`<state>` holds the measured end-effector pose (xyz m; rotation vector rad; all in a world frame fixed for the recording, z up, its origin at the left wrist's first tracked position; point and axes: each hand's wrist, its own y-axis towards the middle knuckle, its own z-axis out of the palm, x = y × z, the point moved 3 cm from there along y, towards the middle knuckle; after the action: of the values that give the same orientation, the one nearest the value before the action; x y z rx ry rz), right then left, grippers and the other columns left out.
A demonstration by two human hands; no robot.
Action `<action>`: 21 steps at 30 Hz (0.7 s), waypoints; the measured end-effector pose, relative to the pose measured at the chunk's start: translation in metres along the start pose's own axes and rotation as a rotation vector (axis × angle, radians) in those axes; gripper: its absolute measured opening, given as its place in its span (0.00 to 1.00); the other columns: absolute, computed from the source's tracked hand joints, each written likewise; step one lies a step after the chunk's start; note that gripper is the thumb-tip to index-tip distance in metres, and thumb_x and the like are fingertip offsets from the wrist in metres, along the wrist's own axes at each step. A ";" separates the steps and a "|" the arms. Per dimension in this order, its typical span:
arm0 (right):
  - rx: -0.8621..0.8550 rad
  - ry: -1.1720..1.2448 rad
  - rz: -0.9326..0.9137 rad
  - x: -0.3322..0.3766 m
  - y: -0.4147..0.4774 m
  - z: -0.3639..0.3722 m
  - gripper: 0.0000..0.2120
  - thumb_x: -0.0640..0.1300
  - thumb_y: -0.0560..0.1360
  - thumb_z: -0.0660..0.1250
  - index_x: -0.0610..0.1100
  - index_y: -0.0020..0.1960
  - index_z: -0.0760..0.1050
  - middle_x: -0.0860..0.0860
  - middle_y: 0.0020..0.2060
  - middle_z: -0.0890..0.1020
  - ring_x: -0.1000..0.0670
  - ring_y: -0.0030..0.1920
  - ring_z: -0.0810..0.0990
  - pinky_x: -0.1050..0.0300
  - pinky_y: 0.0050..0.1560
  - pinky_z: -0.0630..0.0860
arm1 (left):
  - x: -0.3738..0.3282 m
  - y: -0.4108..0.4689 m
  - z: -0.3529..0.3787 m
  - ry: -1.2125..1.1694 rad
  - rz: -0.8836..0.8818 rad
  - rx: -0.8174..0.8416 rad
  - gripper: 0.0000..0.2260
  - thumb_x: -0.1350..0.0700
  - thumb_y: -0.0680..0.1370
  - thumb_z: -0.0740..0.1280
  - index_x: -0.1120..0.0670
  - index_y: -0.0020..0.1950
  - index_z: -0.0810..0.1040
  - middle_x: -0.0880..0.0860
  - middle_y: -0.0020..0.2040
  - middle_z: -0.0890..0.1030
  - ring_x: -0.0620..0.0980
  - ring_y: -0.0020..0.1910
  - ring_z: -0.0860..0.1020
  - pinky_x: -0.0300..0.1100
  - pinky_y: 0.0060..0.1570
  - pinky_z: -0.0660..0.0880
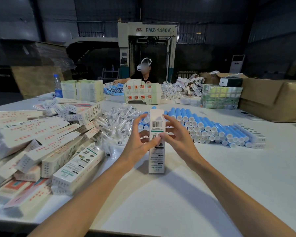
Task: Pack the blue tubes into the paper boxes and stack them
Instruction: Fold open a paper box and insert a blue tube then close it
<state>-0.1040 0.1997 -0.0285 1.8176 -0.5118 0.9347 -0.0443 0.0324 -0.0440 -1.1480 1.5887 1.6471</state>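
Now, both hands are on one paper box [156, 124], standing upright on the white table [178, 194].
The left hand [139, 140] and the right hand [177, 134] grip it from either side, fingers curled round its edges near the top and both thumbs pressed against the printed front face just under the barcode. The box's bottom end rests on the table, and its top flap looks closed. Just behind it lies the pile of blue tubes [212, 127], white caps facing this way, spreading off to the right. To the left there's a loose heap of paper boxes [61, 156] lying flat, with a scatter of clear plastic packets [116, 122] between heap and tubes. Across the table, another person [144, 74] is working.
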 end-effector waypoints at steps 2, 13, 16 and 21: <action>0.005 0.023 0.021 -0.002 0.000 -0.003 0.23 0.41 0.81 0.72 0.56 0.73 0.73 0.55 0.61 0.83 0.50 0.62 0.82 0.53 0.61 0.81 | -0.002 0.004 0.002 0.046 0.030 0.043 0.33 0.54 0.80 0.77 0.36 0.78 0.66 0.50 0.61 0.86 0.52 0.61 0.84 0.48 0.58 0.83; 0.002 -0.131 0.035 -0.010 0.007 -0.026 0.16 0.40 0.81 0.71 0.45 0.66 0.73 0.50 0.58 0.83 0.52 0.58 0.83 0.50 0.62 0.81 | -0.004 0.030 0.013 0.219 0.025 0.159 0.27 0.49 0.78 0.78 0.39 0.73 0.71 0.46 0.59 0.86 0.47 0.58 0.84 0.43 0.58 0.82; 0.046 -0.141 0.030 -0.007 0.006 -0.026 0.12 0.51 0.83 0.69 0.51 0.65 0.75 0.55 0.57 0.83 0.52 0.60 0.82 0.54 0.59 0.81 | 0.005 0.023 0.019 0.121 0.039 0.123 0.27 0.51 0.78 0.78 0.42 0.73 0.72 0.46 0.59 0.86 0.48 0.60 0.84 0.43 0.60 0.81; -0.153 -0.011 0.001 0.005 0.013 -0.035 0.07 0.48 0.86 0.62 0.45 0.58 0.75 0.49 0.48 0.87 0.49 0.50 0.86 0.54 0.49 0.82 | 0.008 0.018 0.027 0.123 0.062 0.135 0.26 0.54 0.79 0.78 0.44 0.73 0.71 0.47 0.60 0.86 0.49 0.61 0.84 0.45 0.62 0.80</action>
<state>-0.1225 0.2262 -0.0097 1.6855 -0.5756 0.8628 -0.0684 0.0555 -0.0443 -1.1593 1.7995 1.5072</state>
